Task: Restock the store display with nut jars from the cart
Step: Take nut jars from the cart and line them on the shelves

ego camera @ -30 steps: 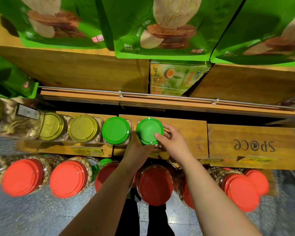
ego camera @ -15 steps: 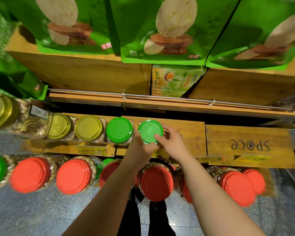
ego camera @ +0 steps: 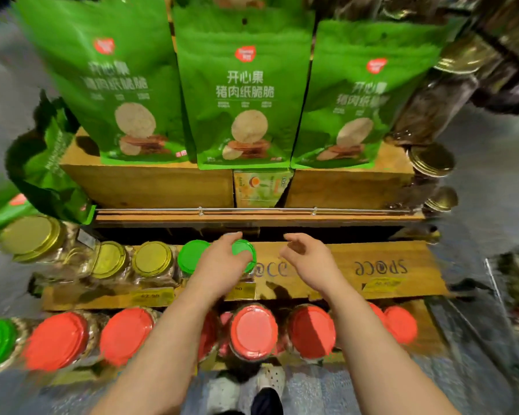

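A nut jar with a green lid [ego camera: 245, 250] stands on the middle wooden shelf [ego camera: 381, 283], last in a row beside another green-lidded jar [ego camera: 191, 256]. My left hand [ego camera: 222, 260] lies over the left part of its lid, fingers fairly straight and pointing away from me. My right hand [ego camera: 307, 256] hovers over bare shelf to the right of the jar, apart from it, with loosely curled fingers that hold nothing. The frame is motion-blurred.
Yellow-lidded jars [ego camera: 152, 259] continue the row to the left. Red-lidded jars [ego camera: 253, 330] fill the lower shelf below my arms. Green snack bags [ego camera: 246, 94] stand on wooden crates above, behind a metal rail [ego camera: 252, 209]. Gold-lidded jars [ego camera: 432, 160] are stacked at right.
My right hand has let go of the green-lidded jar and moved right. My left hand has slid from the jar's near side up over its lid. The view has tilted upward.
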The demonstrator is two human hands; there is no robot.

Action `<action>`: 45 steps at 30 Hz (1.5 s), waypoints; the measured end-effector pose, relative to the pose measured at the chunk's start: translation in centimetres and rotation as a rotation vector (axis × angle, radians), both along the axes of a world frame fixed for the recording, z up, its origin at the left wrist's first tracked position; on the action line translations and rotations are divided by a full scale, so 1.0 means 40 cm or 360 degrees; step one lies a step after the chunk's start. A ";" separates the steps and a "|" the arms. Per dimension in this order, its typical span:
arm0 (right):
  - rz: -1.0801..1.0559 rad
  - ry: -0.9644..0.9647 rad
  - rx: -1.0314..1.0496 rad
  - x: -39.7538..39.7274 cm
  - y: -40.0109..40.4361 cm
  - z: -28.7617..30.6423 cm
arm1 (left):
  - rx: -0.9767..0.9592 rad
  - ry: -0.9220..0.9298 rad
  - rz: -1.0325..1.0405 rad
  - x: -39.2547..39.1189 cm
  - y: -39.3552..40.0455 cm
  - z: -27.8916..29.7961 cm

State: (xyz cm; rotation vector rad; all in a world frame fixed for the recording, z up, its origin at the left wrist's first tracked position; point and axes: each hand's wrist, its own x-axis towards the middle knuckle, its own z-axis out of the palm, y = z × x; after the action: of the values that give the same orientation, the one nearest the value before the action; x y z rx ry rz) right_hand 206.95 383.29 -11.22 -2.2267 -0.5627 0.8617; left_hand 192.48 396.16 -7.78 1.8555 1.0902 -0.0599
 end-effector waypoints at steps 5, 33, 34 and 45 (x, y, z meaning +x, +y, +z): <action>-0.0059 -0.0308 -0.0126 -0.019 -0.132 0.154 | 0.0383 0.0027 -0.0523 0.036 -0.061 0.119; -0.0650 -0.0460 -0.0959 -0.229 -1.411 0.512 | 0.1454 -0.0161 -0.2527 0.255 -1.222 0.411; -0.0680 -0.0452 -0.0960 -0.228 -1.456 0.513 | 0.1452 -0.0178 -0.2537 0.266 -1.267 0.412; -0.0960 -0.0375 -0.0829 -0.149 -1.768 0.471 | 0.1302 -0.0252 -0.2616 0.414 -1.574 0.392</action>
State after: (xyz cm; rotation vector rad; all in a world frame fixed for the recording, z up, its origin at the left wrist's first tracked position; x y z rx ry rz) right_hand 200.98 312.58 7.61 -2.7590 0.2783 0.4572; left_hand 209.03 333.19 7.92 2.9095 -0.9030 -0.4385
